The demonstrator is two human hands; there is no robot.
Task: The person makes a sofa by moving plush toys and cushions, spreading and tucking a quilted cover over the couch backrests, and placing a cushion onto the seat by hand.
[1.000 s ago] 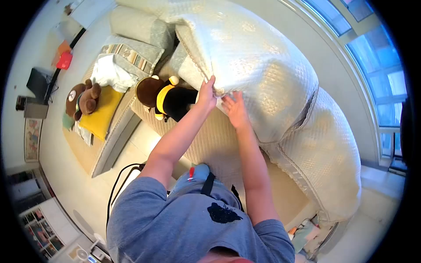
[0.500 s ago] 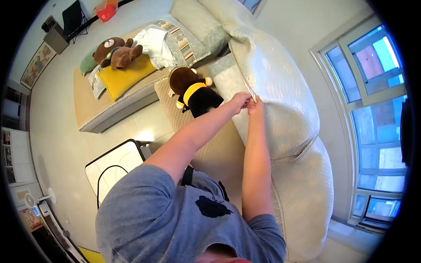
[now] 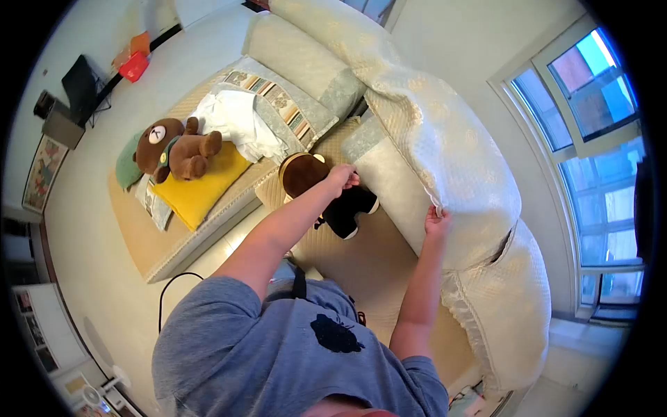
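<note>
My right hand pinches the edge of the pale quilted sofa cover, pulling a small fold of it up at the sofa's back. My left hand is over the dark plush toy, its fingers curled. Whether they grip the toy or only pass in front of it I cannot make out. The toy has a brown head and a black body and lies on the beige quilted seat. Part of its middle is hidden behind my left hand and forearm.
A brown teddy bear lies on a yellow cushion at the left, beside a crumpled white cloth. Patterned cushions lean further back. A window is on the right, and a black cable curves up at lower left.
My hands were together on the cover's edge. My left hand has let go and moved left to the plush toy; my right keeps its hold, further right. The view has shifted.
</note>
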